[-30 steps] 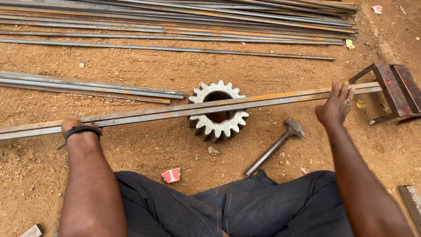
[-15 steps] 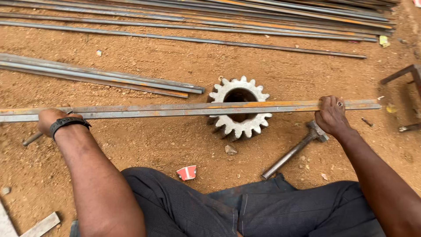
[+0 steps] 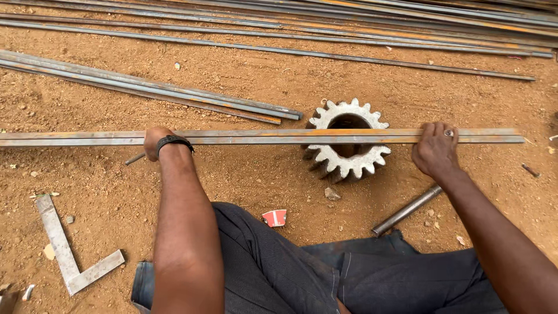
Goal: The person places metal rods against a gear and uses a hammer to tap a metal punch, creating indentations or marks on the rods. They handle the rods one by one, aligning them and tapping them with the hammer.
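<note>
Bare reddish-brown dirt ground (image 3: 244, 180), pebbles scattered. Long steel bars stacked along far edge (image 3: 372, 23), smaller bundle (image 3: 145, 87) lying at left. Metal try square (image 3: 64, 250) flat on dirt, near left. Even daylight, soft shadows.

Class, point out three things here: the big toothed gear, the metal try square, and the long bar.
gear (image 3: 325, 113), head view, upper-left toothed rim.
try square (image 3: 57, 235), head view, its long blade.
long bar (image 3: 261, 137), head view, middle stretch.

I see my left hand (image 3: 156, 141) and my right hand (image 3: 435, 152) both gripping a long flat metal bar (image 3: 261, 137) that lies across a big grey gear (image 3: 347, 141) on the red dirt ground (image 3: 244, 180), with a metal square (image 3: 70, 256) lying nearby.
</note>
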